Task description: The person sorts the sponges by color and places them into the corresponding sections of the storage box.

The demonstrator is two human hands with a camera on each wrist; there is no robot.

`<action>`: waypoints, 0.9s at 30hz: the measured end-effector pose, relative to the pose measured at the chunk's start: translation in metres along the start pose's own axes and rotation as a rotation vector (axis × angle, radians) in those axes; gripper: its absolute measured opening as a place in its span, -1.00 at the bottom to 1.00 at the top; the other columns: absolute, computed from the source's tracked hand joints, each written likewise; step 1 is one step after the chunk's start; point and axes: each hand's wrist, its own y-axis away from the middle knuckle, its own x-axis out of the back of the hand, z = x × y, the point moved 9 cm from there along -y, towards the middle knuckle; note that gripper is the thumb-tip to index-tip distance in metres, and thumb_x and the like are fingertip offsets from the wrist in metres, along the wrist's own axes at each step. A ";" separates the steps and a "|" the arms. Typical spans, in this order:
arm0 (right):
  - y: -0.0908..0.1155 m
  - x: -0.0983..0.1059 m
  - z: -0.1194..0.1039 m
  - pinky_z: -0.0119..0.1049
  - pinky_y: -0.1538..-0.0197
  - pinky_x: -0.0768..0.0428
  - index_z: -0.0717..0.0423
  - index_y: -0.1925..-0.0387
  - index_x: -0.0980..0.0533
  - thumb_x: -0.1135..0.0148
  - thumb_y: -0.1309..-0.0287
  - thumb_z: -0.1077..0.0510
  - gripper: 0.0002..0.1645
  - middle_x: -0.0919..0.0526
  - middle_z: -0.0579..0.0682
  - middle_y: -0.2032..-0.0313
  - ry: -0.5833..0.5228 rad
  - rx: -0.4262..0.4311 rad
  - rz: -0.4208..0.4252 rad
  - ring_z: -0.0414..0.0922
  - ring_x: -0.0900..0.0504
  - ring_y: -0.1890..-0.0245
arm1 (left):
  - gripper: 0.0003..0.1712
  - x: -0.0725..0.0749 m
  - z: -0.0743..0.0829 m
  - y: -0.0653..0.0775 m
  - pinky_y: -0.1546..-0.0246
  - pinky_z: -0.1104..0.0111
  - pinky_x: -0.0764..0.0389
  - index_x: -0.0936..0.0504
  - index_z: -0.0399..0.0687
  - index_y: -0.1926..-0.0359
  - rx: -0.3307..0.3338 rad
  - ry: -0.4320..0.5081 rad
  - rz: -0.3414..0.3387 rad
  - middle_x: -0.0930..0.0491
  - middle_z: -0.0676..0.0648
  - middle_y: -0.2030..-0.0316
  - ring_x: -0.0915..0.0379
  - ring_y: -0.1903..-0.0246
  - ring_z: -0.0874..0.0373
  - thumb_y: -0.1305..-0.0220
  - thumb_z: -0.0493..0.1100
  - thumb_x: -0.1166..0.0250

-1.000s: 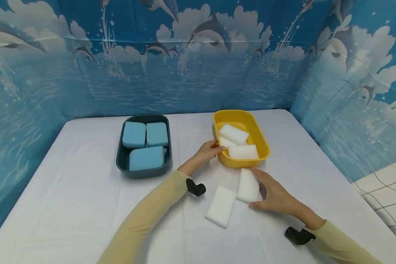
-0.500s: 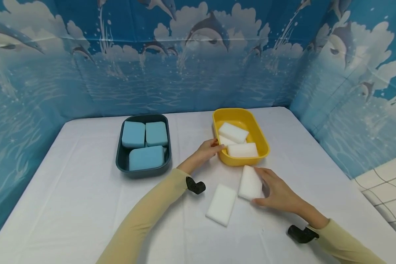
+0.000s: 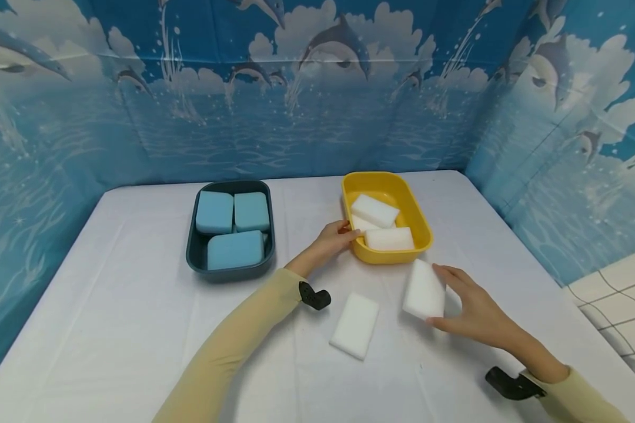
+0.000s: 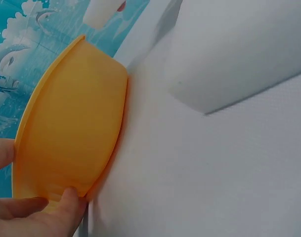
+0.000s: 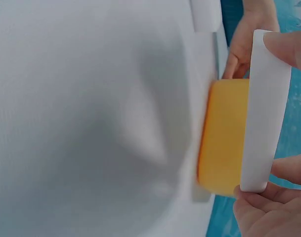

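My left hand (image 3: 328,242) grips the left side of a yellow plastic tub (image 3: 386,257), thumb at the rim and fingertips against the outer wall in the left wrist view. Inside the tub lie several white sponge blocks (image 3: 389,239). Between thumb and fingers of my right hand (image 3: 478,311) is another white sponge (image 3: 423,291), held by its ends in the right wrist view (image 5: 266,118). It is raised off the table, tilted, just in front of the tub. One more white sponge (image 3: 356,326) lies flat on the cloth between the two forearms.
To the left stands a dark teal tub (image 3: 233,274) holding several blue sponges (image 3: 235,249). A white cloth covers the table (image 3: 111,329). Behind and beside it hangs a blue dolphin-print curtain (image 3: 296,135). White grid tiles (image 3: 624,317) show at the right.
My right hand has lifted the white sponge off the table and carried it to the right, away from the sponge lying there. My left hand stays on the yellow tub.
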 end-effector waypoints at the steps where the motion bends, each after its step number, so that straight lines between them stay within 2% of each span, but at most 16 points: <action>1: 0.001 0.004 0.000 0.25 0.05 -0.53 0.32 -0.34 -0.15 -0.53 0.25 -0.03 0.17 -0.30 0.31 -0.20 0.003 0.002 0.012 0.19 -0.39 -0.08 | -0.35 0.000 0.000 0.000 -0.16 0.32 -0.49 -0.23 -0.10 -0.37 0.000 0.010 0.007 -0.39 -0.13 -0.18 -0.37 -0.03 0.16 -0.33 -0.01 -0.14; 6: 0.003 0.017 0.004 0.27 0.09 -0.54 0.31 -0.35 -0.14 -0.54 0.26 -0.02 0.18 -0.29 0.35 -0.20 0.027 -0.008 0.038 0.22 -0.39 -0.05 | -0.32 0.000 0.001 0.001 -0.12 0.36 -0.53 -0.22 -0.14 -0.37 0.007 0.066 0.031 -0.38 -0.14 -0.17 -0.40 0.03 0.18 -0.31 -0.03 -0.17; 13: 0.001 0.027 0.003 0.29 0.12 -0.54 0.32 -0.35 -0.13 -0.52 0.23 -0.04 0.18 -0.27 0.39 -0.21 0.035 -0.018 0.038 0.25 -0.38 -0.06 | -0.32 -0.001 -0.001 0.002 -0.13 0.35 -0.52 -0.21 -0.14 -0.38 0.018 0.090 0.038 -0.37 -0.15 -0.16 -0.38 0.06 0.18 -0.31 -0.05 -0.17; 27: -0.026 0.037 0.018 0.35 0.05 -0.48 0.29 -0.38 -0.06 -0.46 0.12 -0.07 0.16 -0.22 0.41 -0.23 0.039 -0.067 0.027 0.27 -0.32 -0.07 | -0.33 -0.001 -0.003 0.001 -0.13 0.36 -0.53 -0.24 -0.12 -0.36 0.028 0.073 0.053 -0.38 -0.13 -0.15 -0.40 0.05 0.18 -0.31 -0.02 -0.18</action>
